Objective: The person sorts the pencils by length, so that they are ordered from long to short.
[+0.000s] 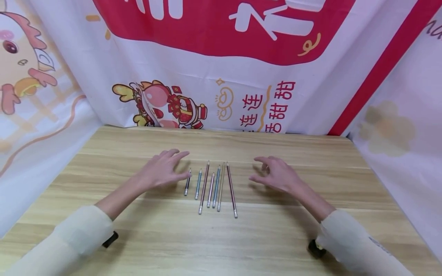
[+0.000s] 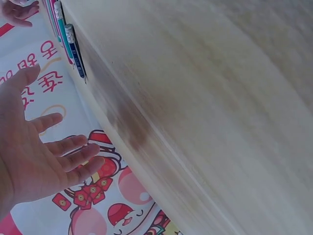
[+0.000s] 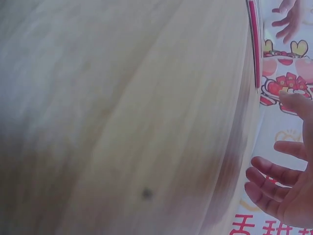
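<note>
Several pencils with eraser ends lie side by side on the wooden table, tips pointing away. A short dark blue pencil (image 1: 187,184) is leftmost, beside a short blue pencil (image 1: 198,184). A long dark red pencil (image 1: 204,188), a pink pencil (image 1: 211,190), another blue pencil (image 1: 216,187) and a gold pencil (image 1: 221,188) follow. Another dark red pencil (image 1: 232,190) lies slanted at the right end. My left hand (image 1: 164,170) hovers left of the row, fingers spread, thumb near the dark blue pencil. To the right, my right hand (image 1: 276,174) holds nothing, its fingers relaxed above the table.
The wooden table (image 1: 221,241) reaches back to a printed curtain (image 1: 207,69) with cartoon figures and red lettering. White cloth hangs on both sides. Small black objects sit under the left sleeve (image 1: 76,230) and the right sleeve (image 1: 352,237).
</note>
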A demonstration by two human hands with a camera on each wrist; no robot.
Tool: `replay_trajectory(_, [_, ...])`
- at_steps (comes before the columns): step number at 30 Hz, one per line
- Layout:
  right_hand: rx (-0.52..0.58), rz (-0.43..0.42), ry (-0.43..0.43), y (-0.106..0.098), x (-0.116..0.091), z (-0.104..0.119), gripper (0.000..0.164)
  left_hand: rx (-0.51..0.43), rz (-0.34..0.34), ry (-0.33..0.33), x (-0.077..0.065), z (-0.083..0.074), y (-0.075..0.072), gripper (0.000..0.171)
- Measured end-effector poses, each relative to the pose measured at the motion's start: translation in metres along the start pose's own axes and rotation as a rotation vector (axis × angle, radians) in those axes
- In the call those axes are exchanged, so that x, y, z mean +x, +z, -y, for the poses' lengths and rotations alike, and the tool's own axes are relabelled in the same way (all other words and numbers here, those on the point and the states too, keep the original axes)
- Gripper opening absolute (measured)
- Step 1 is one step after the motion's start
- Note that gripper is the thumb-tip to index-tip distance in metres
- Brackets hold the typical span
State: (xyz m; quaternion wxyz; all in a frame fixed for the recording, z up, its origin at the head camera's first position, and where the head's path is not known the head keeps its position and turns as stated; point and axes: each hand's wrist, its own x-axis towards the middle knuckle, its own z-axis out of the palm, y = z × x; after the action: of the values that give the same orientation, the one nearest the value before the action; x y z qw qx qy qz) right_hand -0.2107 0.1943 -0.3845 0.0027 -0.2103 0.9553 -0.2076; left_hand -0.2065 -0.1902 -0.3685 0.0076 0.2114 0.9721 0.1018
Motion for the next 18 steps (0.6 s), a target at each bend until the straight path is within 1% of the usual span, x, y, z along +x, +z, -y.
replay_trajectory(8, [0.106,0.063,-0.032,0.005,0.005,0.011,0.068,-0.032,0.01,0.011,0.002,-0.005,0.001,0.077])
replay_trajectory(11, [0.147,0.074,-0.04,0.006,0.006,0.013,0.065,-0.038,0.006,0.013,0.002,-0.006,0.001,0.077])
replay_trajectory(18, [0.204,0.12,-0.065,0.008,0.01,0.019,0.061,-0.057,-0.013,0.029,0.006,-0.008,0.001,0.076])
